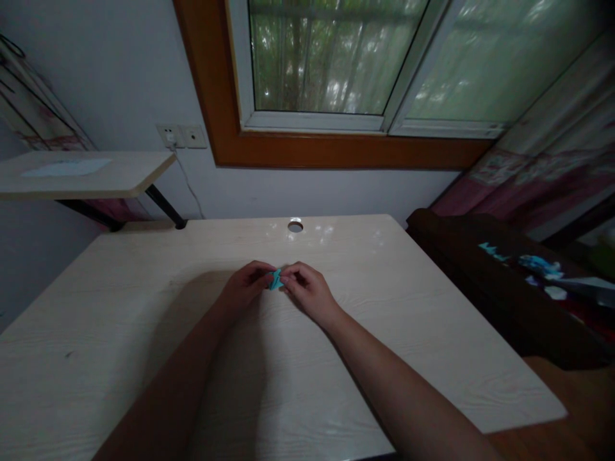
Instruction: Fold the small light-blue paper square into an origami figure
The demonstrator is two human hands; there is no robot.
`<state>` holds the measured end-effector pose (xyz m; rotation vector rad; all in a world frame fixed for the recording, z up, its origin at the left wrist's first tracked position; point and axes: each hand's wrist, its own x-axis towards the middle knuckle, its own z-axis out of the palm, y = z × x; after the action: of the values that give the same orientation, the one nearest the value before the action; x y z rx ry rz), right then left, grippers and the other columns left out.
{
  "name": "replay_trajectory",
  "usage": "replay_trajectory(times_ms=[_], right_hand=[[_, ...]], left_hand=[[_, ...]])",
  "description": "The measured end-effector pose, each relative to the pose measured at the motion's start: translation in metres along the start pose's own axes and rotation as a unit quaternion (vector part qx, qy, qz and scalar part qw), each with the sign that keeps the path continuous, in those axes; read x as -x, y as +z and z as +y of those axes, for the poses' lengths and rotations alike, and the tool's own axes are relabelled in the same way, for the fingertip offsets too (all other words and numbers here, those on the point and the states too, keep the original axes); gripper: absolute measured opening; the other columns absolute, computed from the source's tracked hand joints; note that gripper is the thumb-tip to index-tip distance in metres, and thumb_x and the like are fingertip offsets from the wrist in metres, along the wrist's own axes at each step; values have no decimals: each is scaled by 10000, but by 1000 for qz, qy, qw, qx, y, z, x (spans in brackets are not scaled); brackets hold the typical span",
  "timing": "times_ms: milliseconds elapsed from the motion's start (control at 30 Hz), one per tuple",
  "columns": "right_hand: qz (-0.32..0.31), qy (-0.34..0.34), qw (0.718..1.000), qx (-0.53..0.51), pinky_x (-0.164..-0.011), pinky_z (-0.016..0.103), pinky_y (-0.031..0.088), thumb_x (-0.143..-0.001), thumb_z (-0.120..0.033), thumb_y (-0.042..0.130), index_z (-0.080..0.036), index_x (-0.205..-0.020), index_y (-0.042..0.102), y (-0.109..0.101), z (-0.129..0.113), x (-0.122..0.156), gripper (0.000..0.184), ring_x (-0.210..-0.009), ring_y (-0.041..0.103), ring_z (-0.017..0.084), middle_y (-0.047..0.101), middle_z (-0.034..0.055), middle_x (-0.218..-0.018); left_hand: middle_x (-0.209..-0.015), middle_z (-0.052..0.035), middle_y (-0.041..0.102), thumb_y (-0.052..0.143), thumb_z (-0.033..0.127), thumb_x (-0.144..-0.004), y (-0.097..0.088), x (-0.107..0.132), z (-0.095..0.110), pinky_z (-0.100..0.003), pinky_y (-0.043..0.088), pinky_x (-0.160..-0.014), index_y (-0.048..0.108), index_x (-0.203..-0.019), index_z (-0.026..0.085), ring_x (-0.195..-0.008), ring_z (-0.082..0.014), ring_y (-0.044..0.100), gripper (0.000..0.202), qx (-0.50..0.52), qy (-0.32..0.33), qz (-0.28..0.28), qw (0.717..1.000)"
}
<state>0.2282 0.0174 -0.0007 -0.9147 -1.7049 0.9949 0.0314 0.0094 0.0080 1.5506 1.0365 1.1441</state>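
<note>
A small turquoise piece of folded paper (pixel 275 280) is held just above the desk, between the fingertips of both hands. My left hand (pixel 246 285) pinches it from the left, thumb nearest me. From the right, my right hand (pixel 307 288) grips its other edge between thumb and forefinger. The fingers cover part of the piece, so its full shape is hidden. Under both hands lies the pale wood-grain desk (pixel 375 333), with the shadow of my left arm across it.
A raised shelf (pixel 139 182) on black legs stands at the back left, carrying a pale sheet (pixel 67 168). A white cord (pixel 188 179) hangs from the wall socket (pixel 169 136). The desk has a round hole (pixel 295 226) at the back. On the right, a dark bench (pixel 461 256) holds turquoise pieces (pixel 541 266).
</note>
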Motion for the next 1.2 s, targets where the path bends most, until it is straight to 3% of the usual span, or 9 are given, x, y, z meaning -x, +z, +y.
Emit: replay_trajectory(times_ms=[267, 467, 767, 1000, 1200], right_hand=[[4, -28, 999, 25, -679, 270, 455, -894, -304, 621, -214, -946, 672, -2, -2, 0, 115, -721, 568, 144, 628, 20, -811], [7, -26, 999, 21, -653, 259, 444, -887, -314, 624, -212, -939, 672, -1, -4, 1, 124, -696, 550, 138, 609, 10, -783], [15, 10, 1000, 13, -564, 234, 407, -853, -353, 659, -205, -914, 648, 1, -2, 1, 160, -595, 496, 119, 549, -27, -667], [25, 22, 999, -10, -562, 239, 406, -857, -364, 651, -203, -903, 635, 1, -3, 1, 168, -592, 497, 123, 554, -27, -653], [38, 18, 999, -2, -560, 238, 381, -849, -356, 665, -197, -901, 641, 0, -3, 2, 169, -596, 472, 120, 531, -31, -658]], left_hand=[[-844, -14, 671, 785, 351, -722, 1, -3, -9, -278, 507, -726, 628, -937, 182, -774, -146, 622, 315, -2, -14, 10, 1000], [-858, -9, 660, 778, 358, -732, 1, -4, -12, -276, 501, -739, 598, -965, 186, -792, -143, 626, 341, 5, -15, 16, 1000], [-748, 26, 601, 780, 338, -728, 2, -4, -6, -238, 449, -641, 584, -1051, 197, -692, -125, 581, 403, 3, -23, 19, 1000], [-721, 26, 595, 771, 341, -731, 2, -4, -8, -234, 452, -630, 627, -1026, 187, -671, -123, 574, 363, -5, -33, 8, 999], [-778, -16, 690, 689, 370, -804, 1, -1, -5, -270, 480, -727, 666, -854, 167, -737, -151, 626, 211, -46, -51, -38, 997]])
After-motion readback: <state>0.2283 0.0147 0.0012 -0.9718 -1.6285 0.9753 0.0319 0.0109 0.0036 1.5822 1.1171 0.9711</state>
